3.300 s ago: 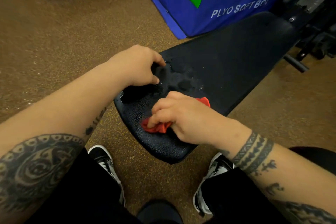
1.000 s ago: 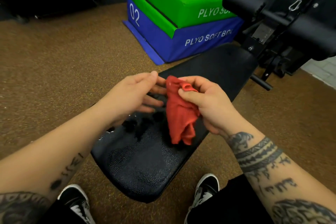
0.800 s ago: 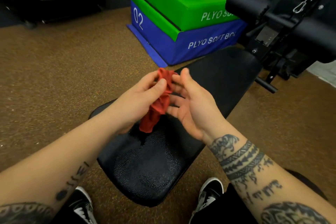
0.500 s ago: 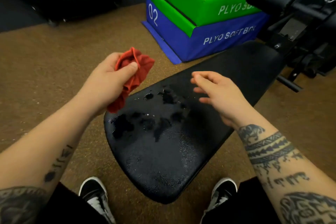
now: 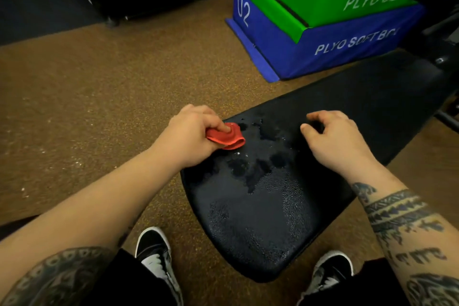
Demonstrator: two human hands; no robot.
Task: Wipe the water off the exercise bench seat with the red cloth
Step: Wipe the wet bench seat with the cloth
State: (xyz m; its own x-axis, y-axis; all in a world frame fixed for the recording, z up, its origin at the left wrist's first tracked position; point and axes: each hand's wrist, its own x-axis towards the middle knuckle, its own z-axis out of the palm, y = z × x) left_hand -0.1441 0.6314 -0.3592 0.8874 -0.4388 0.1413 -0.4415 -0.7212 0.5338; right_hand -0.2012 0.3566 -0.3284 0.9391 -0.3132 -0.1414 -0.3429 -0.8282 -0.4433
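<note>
The left hand (image 5: 191, 135) is clenched around the bunched red cloth (image 5: 226, 137), pressing it onto the black textured vinyl exercise bench seat (image 5: 260, 218) at its left edge. Beads and dark patches of water (image 5: 258, 164) spread across the seat's middle, just right of the cloth. The right hand (image 5: 337, 141), empty with loosely curled fingers, sits near the seat's right edge

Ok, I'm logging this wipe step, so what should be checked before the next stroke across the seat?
1. Crumpled red cloth gripped in left hand: ok.
2. Cloth touching black padded bench seat: ok, at its left edge.
3. Water patches gone: not ok, they lie right of the cloth.
4. Right hand out of the wipe path: not ok, it hovers over the seat's right side.
5. Cloth dry enough: cannot tell.
</note>
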